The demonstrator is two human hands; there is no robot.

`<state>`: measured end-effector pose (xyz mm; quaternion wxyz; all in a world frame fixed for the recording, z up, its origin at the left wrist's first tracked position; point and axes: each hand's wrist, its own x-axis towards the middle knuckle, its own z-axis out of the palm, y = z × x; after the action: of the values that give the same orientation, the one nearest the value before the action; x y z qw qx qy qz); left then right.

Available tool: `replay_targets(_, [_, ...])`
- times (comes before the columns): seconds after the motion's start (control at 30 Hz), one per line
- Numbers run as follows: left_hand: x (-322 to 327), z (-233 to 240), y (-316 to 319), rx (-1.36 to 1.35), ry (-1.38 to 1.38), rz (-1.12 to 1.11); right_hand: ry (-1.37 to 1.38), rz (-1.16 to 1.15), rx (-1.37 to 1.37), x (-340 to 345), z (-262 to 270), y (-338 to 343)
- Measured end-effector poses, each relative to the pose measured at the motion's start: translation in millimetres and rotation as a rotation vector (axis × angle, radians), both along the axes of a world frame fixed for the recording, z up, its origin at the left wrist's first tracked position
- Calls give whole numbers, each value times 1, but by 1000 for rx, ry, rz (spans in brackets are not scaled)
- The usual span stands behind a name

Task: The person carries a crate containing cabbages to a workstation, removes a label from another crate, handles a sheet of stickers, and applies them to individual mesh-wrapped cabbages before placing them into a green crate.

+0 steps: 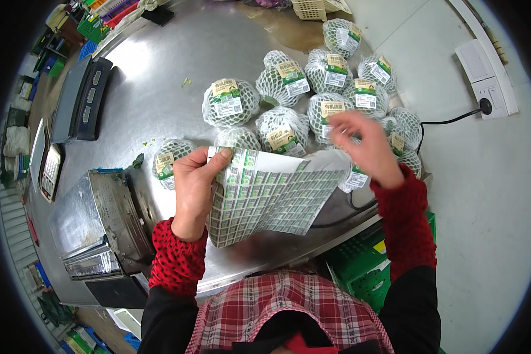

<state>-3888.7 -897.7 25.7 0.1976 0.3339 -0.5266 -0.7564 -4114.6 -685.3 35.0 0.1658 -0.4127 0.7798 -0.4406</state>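
My left hand (194, 186) grips the top left corner of a sheet of small green-and-white stickers (256, 194), thumb on top. The sheet hangs bent over the steel table, with a bare white strip along its upper edge. My right hand (366, 144) is over a vegetable in white foam netting (322, 104), fingers curled and blurred near its label. Whether a sticker is between those fingers is too unclear to see. Several more netted green vegetables (231, 104) with printed labels lie around it. One netted vegetable (166, 161) sits apart, just left of my left hand.
On the steel table (159, 88), a weighing scale (82, 99), a calculator (52, 170) and a metal-cased machine (101, 225) stand at left. A black cable (451, 119) runs to a wall socket at right. Green crates (363, 265) are below the table's front edge.
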Motion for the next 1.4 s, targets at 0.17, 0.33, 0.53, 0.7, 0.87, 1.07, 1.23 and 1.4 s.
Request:
replay_targets(0.17, [-7,-1,8,-5,-47,-9,684,140,-197,59,-13,11])
replay_targets(0.33, [-7,-3,35,14,-49,-75,785,60,-198,86,-30,53])
replay_targets(0.53, [-8,-7,52,-32,-41,-129,255,-277,-294,83,-20,89])
replay_targets(0.7, [-13,23,87,-71,-35,-287,-371,-706,-230,29,-77,121])
replay_targets(0.87, [-14,30,102,-216,136,-470,-109,-615,-117,31,-43,147])
replay_targets(1.07, [-21,53,116,-701,406,-590,-16,-60,-261,108,54,95])
replay_targets(1.23, [-12,54,124,-715,409,-525,-35,-83,-333,127,47,107])
replay_targets(1.4, [-19,56,133,-859,448,-573,193,-71,-352,126,63,110])
